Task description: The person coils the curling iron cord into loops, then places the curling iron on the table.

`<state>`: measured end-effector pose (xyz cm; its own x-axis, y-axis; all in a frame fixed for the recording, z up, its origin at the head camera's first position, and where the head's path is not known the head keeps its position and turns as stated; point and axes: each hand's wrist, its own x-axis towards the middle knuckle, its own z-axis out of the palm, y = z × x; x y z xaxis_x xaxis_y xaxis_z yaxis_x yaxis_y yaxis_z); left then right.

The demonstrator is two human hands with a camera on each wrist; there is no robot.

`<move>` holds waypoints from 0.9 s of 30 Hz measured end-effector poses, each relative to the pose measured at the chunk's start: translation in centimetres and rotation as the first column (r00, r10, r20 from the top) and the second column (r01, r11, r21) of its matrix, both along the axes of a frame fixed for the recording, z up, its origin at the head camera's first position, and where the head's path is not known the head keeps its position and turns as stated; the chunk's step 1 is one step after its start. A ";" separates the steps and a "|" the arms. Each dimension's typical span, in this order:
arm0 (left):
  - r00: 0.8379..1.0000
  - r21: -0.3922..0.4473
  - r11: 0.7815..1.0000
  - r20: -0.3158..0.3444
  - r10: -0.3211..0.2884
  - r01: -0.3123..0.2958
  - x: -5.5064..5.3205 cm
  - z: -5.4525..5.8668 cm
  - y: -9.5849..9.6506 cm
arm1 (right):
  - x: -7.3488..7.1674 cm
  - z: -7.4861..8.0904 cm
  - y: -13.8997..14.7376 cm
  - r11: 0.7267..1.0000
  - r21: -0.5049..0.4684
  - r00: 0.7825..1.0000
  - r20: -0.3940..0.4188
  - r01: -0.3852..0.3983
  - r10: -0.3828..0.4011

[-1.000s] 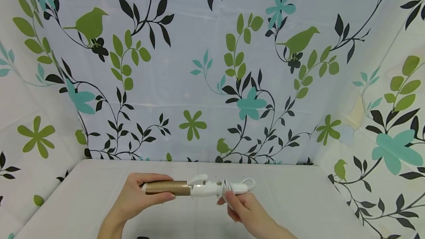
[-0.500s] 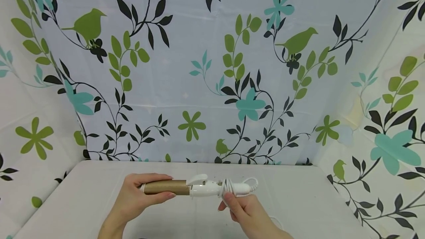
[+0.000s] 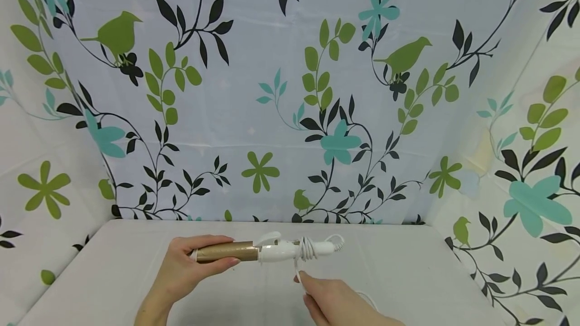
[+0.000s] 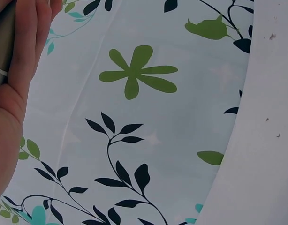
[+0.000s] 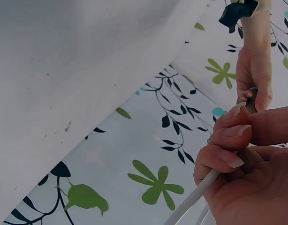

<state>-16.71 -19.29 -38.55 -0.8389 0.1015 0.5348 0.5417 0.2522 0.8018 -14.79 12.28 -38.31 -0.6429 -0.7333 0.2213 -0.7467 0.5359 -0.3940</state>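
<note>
no text, label, brand, number or sign can be read in any of the views.

Pale cloth [image 3: 240, 104] printed with green birds [image 3: 119, 35], dark leaves [image 3: 216, 8] and turquoise flowers [image 3: 340, 143] hangs at twelve o'clock; a white table [image 3: 408, 270] spreads toward six.

I have the fingers [image 5: 231, 136] of my right hand [image 5: 256, 185] curled round a white cord [image 5: 193, 199], a second white strand [image 5: 203, 216] just beside it. Farther off, my left hand [image 5: 254, 75] grips a brown rod [image 5: 251, 100]. Both hands show against patterned cloth [image 5: 134, 199], past the slanting edge of the white, dark-specked surface [image 5: 50, 103].
</note>
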 end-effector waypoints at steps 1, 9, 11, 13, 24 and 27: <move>1.000 -0.003 1.000 -0.002 0.012 -0.012 0.0 0.0 -0.1 | 0.1 0.1 -0.1 1.000 0.025 1.000 -0.010 0.012 -0.012; 0.999 0.008 1.000 0.026 0.022 -0.022 0.0 -0.1 -0.4 | 0.9 -0.7 -0.4 0.998 -0.038 0.928 -0.371 -0.043 0.026; 0.999 0.012 1.000 0.031 0.011 -0.011 0.0 -0.1 -0.3 | 1.0 -0.8 -0.4 0.997 -0.058 0.917 -0.397 -0.059 0.031; 0.999 0.017 1.000 0.036 -0.002 0.001 0.0 -0.2 -0.2 | 1.1 -0.6 -0.4 0.996 -0.060 0.919 -0.393 -0.072 0.043; 0.999 0.030 0.999 0.027 -0.032 0.031 0.1 0.1 0.2 | 1.1 0.2 0.3 0.983 0.084 0.914 -0.363 -0.161 0.181; 0.999 0.031 0.999 0.023 -0.041 0.040 0.1 0.1 0.3 | 1.0 0.3 0.3 0.980 0.087 0.903 -0.382 -0.177 0.197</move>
